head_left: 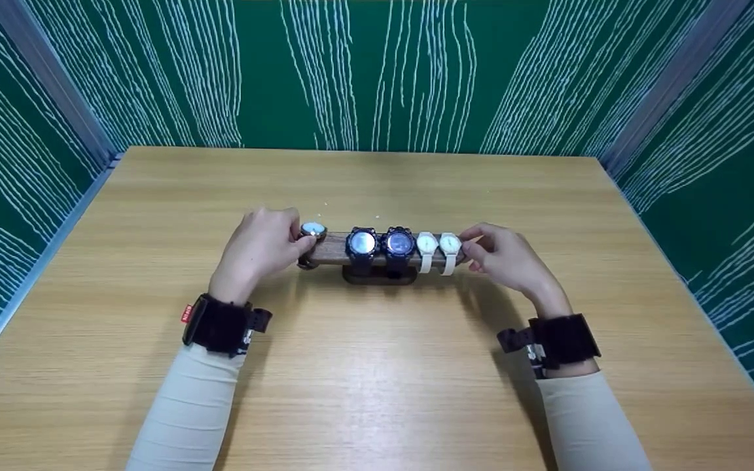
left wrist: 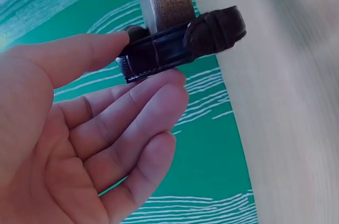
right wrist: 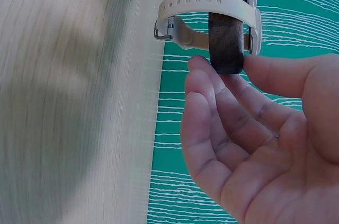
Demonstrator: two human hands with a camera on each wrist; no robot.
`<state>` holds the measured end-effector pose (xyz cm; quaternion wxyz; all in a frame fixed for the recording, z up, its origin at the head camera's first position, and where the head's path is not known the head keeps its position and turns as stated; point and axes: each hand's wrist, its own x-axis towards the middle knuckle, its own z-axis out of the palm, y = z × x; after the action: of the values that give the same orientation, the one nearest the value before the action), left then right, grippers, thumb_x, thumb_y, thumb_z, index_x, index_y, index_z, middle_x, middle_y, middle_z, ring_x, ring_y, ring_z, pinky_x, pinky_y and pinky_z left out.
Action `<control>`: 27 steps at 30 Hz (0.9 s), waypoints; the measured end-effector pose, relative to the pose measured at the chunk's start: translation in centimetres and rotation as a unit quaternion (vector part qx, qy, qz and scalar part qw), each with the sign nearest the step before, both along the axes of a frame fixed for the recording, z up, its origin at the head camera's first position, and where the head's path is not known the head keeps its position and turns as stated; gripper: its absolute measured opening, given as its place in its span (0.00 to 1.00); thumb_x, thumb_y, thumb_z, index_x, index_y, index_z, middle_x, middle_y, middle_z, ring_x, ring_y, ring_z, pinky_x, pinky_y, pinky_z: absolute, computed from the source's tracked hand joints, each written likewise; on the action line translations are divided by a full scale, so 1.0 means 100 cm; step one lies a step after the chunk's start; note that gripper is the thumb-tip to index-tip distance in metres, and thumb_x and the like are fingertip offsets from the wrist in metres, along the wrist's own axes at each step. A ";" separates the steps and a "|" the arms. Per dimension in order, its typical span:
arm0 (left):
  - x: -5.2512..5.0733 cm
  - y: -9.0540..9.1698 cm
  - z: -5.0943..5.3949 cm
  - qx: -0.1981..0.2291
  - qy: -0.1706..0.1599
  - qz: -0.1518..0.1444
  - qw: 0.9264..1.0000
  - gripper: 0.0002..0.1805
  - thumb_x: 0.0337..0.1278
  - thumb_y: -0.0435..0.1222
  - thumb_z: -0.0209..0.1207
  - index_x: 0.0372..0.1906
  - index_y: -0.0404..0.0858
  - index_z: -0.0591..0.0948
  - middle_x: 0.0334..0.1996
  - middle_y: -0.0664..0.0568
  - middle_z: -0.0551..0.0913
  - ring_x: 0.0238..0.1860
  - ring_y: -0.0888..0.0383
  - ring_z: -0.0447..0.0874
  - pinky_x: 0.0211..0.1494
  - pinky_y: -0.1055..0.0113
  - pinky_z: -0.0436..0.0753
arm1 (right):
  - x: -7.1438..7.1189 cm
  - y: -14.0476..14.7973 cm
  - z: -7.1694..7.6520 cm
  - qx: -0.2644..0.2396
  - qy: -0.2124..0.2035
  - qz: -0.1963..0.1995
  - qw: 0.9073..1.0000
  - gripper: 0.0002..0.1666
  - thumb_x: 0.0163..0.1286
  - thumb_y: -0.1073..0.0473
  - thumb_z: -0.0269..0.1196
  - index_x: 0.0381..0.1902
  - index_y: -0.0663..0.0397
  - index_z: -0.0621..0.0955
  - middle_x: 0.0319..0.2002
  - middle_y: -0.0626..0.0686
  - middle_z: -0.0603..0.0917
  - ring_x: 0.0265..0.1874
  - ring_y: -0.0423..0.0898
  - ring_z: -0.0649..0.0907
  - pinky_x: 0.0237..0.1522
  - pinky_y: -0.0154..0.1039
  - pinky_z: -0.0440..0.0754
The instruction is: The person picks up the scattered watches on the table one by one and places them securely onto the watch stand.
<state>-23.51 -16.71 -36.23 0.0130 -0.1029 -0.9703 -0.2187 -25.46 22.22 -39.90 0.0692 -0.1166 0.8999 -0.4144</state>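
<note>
A wooden watch stand (head_left: 331,248) carries several wristwatches along its bar. At the bar's left end is a watch (head_left: 313,228) with a pale blue dial and a dark leather strap (left wrist: 159,54). My left hand (head_left: 262,243) pinches this watch, thumb on its case and fingertips against the strap. Two black watches (head_left: 362,243) sit mid-bar, with two white watches (head_left: 449,244) to their right. My right hand (head_left: 506,258) holds the bar's right end (right wrist: 226,44) between thumb and fingers, beside the outer white strap (right wrist: 204,1).
Beneath the bar, a dark rounded base (head_left: 380,277) stands on the wooden table (head_left: 377,366). Green walls with white lines (head_left: 410,78) enclose the table at the back and sides. Small white specks lie behind the stand.
</note>
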 end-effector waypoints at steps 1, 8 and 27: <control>0.000 0.001 0.000 -0.002 -0.004 0.001 1.000 0.13 0.71 0.44 0.67 0.38 0.38 0.81 0.31 0.48 0.84 0.31 0.52 0.78 0.32 0.62 0.72 | 0.000 0.000 0.000 0.000 0.000 0.000 1.000 0.17 0.84 0.59 0.57 0.63 0.60 0.80 0.45 0.66 0.90 0.42 0.64 0.88 0.41 0.45 0.86; 0.003 0.003 0.002 0.003 -0.026 0.010 1.000 0.14 0.71 0.45 0.68 0.37 0.38 0.81 0.31 0.48 0.83 0.31 0.52 0.78 0.33 0.62 0.72 | 0.000 -0.001 0.000 -0.006 -0.008 -0.003 1.000 0.17 0.84 0.60 0.57 0.62 0.61 0.80 0.45 0.63 0.90 0.42 0.63 0.88 0.45 0.50 0.88; 0.008 0.010 -0.002 0.017 -0.063 0.021 0.998 0.16 0.70 0.47 0.68 0.34 0.40 0.80 0.31 0.50 0.82 0.33 0.52 0.78 0.38 0.61 0.74 | 0.000 -0.001 0.000 -0.008 -0.002 0.003 1.000 0.15 0.83 0.61 0.57 0.59 0.64 0.80 0.44 0.63 0.90 0.40 0.60 0.88 0.43 0.46 0.88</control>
<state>-22.67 -15.67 -36.40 -0.0414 -0.0679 -0.9674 -0.2405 -25.42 22.10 -39.93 0.0715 -0.1190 0.8962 -0.4213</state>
